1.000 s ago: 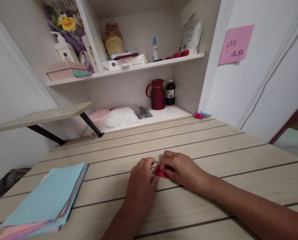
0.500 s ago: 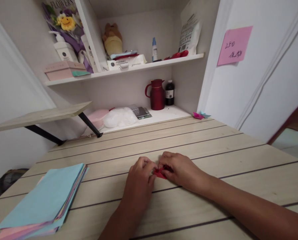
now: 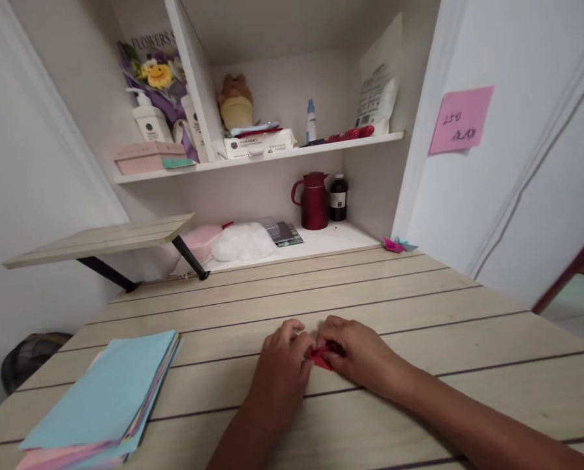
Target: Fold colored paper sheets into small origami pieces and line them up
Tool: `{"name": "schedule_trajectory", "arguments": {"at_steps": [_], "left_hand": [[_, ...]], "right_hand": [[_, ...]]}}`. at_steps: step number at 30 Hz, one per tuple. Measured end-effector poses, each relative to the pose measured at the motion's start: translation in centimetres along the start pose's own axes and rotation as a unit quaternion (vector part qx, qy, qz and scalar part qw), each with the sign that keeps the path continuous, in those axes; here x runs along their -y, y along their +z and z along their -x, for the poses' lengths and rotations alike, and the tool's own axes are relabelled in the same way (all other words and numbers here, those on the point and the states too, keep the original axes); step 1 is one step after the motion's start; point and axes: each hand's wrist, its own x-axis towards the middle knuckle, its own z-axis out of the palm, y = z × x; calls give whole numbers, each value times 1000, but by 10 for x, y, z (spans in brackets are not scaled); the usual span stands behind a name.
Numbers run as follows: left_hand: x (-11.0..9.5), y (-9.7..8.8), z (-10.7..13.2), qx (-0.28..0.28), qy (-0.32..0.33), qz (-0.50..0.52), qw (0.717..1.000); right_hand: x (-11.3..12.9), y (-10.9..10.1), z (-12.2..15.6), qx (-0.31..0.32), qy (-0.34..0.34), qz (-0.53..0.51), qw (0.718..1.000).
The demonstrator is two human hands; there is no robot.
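Note:
A small piece of folded red paper [image 3: 322,358] lies between my hands, low over the middle of the table. My left hand [image 3: 286,365] pinches its left edge with thumb and fingers. On the other side, my right hand [image 3: 355,352] has its thumb and curled fingers closed on the right part of the paper. Most of the paper is hidden by my fingers, so its exact shape cannot be made out.
A stack of coloured paper [image 3: 106,388], light blue on top, lies at the left. Two small folded paper pieces, pink [image 3: 393,245] and blue [image 3: 406,243], sit at the table's far right corner. Behind stand a red jug [image 3: 314,202], a dark bottle [image 3: 338,199] and a raised wooden shelf [image 3: 100,236].
The whole view has shifted, so everything appears lower and slightly to the right. Both hands keep hold of the red paper, with only slight finger movement.

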Motion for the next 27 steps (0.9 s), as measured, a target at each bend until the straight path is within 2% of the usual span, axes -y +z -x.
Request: {"name": "schedule_trajectory", "arguments": {"at_steps": [10,20,27], "left_hand": [[3,2,0,-7,-19,57,998],[4,6,0,-21,-50,82,995],[4,8,1,-31,-44,86,995]], "right_hand": [[2,-1,-1,16,28,-45,998],[7,-6,2,27,-8,-95,995],[3,-5,2,46,-29,-75,996]]}}
